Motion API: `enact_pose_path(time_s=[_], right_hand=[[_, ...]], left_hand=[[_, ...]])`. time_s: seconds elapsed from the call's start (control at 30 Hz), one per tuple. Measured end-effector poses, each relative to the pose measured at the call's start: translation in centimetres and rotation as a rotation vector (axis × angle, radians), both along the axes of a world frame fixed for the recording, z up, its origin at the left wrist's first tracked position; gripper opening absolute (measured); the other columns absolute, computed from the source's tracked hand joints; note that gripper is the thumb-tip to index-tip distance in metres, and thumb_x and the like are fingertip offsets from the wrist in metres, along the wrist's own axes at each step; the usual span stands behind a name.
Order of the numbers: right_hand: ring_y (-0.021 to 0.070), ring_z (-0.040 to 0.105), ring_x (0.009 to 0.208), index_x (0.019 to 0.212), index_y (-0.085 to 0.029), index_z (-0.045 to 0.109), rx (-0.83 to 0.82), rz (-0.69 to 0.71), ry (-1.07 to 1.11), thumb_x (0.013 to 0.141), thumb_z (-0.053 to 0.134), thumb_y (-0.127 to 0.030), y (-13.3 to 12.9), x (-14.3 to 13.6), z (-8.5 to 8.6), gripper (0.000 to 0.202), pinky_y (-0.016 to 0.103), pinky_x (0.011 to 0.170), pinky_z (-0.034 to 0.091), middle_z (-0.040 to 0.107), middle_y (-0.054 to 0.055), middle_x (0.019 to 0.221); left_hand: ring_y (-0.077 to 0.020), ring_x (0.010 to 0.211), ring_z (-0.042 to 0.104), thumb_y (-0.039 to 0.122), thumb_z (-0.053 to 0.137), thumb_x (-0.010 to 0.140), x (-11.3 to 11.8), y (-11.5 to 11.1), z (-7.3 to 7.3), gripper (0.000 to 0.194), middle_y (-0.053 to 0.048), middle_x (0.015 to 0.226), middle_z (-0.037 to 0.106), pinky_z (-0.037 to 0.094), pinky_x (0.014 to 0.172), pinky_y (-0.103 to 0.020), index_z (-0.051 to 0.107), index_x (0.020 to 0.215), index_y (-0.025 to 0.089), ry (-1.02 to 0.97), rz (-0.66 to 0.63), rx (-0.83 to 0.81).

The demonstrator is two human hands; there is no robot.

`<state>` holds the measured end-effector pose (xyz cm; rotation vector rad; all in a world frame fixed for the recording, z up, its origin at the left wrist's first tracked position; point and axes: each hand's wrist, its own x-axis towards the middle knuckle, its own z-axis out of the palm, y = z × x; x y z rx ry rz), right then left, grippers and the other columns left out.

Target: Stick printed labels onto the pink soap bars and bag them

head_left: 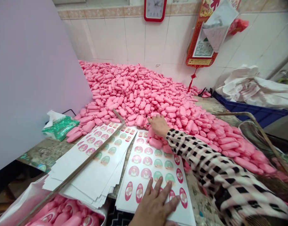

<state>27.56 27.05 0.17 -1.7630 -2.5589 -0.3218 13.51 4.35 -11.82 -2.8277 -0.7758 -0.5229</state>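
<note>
Here, the person's left hand (pixel 155 201) presses sticker sheets (pixel 132 201), fingers spread; the right hand (pixel 158 125), loosely curled (grip unclear), touches pink bottles (pixel 139 102).

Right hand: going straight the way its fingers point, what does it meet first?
The right hand would likely meet the pink bottles just past its fingertips; exact depth is unclear.

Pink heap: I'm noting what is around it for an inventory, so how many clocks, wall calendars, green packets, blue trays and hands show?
Clock: 1
Wall calendar: 1
Green packet: 1
Blue tray: 1
Hands, left hand and right hand: 2
Total: 6
</note>
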Motion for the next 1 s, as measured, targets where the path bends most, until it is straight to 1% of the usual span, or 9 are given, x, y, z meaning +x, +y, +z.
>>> enact_pose_path(time_s=[0.07,0.13,0.27,0.37,0.5,0.6,0.7,0.87,1.0], right_hand=[[0.0349,0.040,0.114,0.126,-0.010,0.049,0.031,0.001,0.005,0.090,0.031,-0.022,1.1,-2.2,0.2,0.042,0.054,0.094,0.024,0.054,0.022,0.120],[0.0353,0.040,0.114,0.120,-0.010,0.054,0.027,0.029,0.002,0.089,0.033,-0.023,2.1,-4.6,0.1,0.040,0.056,0.095,0.022,0.055,0.022,0.119],[0.0295,0.039,0.117,0.115,-0.023,0.059,-0.045,0.147,-0.018,0.088,0.035,-0.022,3.4,-8.3,-1.4,0.036,0.057,0.101,0.014,0.057,0.010,0.122],[0.0332,0.034,0.123,0.120,-0.026,0.057,-0.097,0.111,-0.030,0.088,0.034,-0.022,4.3,-9.0,-2.6,0.039,0.066,0.098,0.011,0.054,0.010,0.127],[0.0388,0.027,0.127,0.121,-0.025,0.056,-0.127,0.001,-0.040,0.088,0.030,-0.019,5.2,-7.3,-2.9,0.043,0.074,0.092,0.011,0.049,0.011,0.132],[0.0401,0.031,0.123,0.120,-0.023,0.057,-0.142,-0.046,-0.049,0.087,0.033,-0.022,4.9,-5.3,-2.1,0.042,0.075,0.090,0.012,0.047,0.013,0.133],[0.0404,0.036,0.118,0.121,-0.022,0.057,-0.155,-0.087,-0.046,0.086,0.036,-0.029,4.0,-3.6,-1.4,0.041,0.074,0.088,0.018,0.045,0.015,0.133],[0.0387,0.035,0.118,0.117,-0.023,0.058,-0.166,-0.126,-0.034,0.088,0.032,-0.022,2.1,-1.1,-1.0,0.040,0.071,0.086,0.025,0.044,0.015,0.133],[0.0344,0.038,0.117,0.121,-0.022,0.054,-0.200,-0.061,-0.021,0.091,0.032,-0.025,0.4,0.7,-1.2,0.038,0.056,0.087,0.037,0.043,0.014,0.133]], left_hand=[[-0.0307,0.128,0.037,0.063,0.041,0.081,0.2,0.1,-0.7,0.065,-0.003,0.148,0.032,0.025,0.105,-0.048,0.029,0.140,0.037,-0.013,0.023,0.090],[-0.0296,0.125,0.041,0.052,0.048,0.084,0.5,0.2,-1.3,0.054,-0.001,0.146,0.035,0.026,0.104,-0.048,0.035,0.136,0.040,-0.032,0.058,0.172],[-0.0271,0.118,0.049,0.040,0.048,0.088,0.8,0.3,-1.4,0.040,0.000,0.139,0.045,0.026,0.104,-0.048,0.045,0.128,0.041,-0.065,0.083,0.247],[-0.0266,0.119,0.048,0.043,0.045,0.089,0.8,0.5,-0.8,0.039,-0.002,0.136,0.049,0.026,0.104,-0.047,0.045,0.128,0.039,-0.061,0.061,0.260],[-0.0267,0.121,0.046,0.043,0.044,0.089,0.7,0.4,-0.7,0.039,-0.002,0.138,0.046,0.030,0.102,-0.047,0.043,0.129,0.039,-0.056,0.062,0.214],[-0.0273,0.125,0.043,0.039,0.048,0.088,0.8,0.1,-1.3,0.039,0.001,0.142,0.042,0.029,0.104,-0.047,0.044,0.127,0.041,-0.061,0.083,0.181],[-0.0286,0.129,0.037,0.044,0.050,0.086,0.6,0.0,-1.5,0.048,0.000,0.147,0.034,0.025,0.106,-0.047,0.038,0.133,0.041,-0.039,0.075,0.107],[-0.0317,0.132,0.030,0.067,0.034,0.081,0.1,-0.4,-0.2,0.070,-0.003,0.150,0.025,0.020,0.107,-0.049,0.023,0.143,0.036,-0.005,0.010,-0.085],[-0.0311,0.134,0.026,0.067,0.038,0.081,0.1,-0.8,1.1,0.069,-0.001,0.151,0.024,0.016,0.108,-0.050,0.023,0.142,0.039,-0.009,0.041,-0.286]])
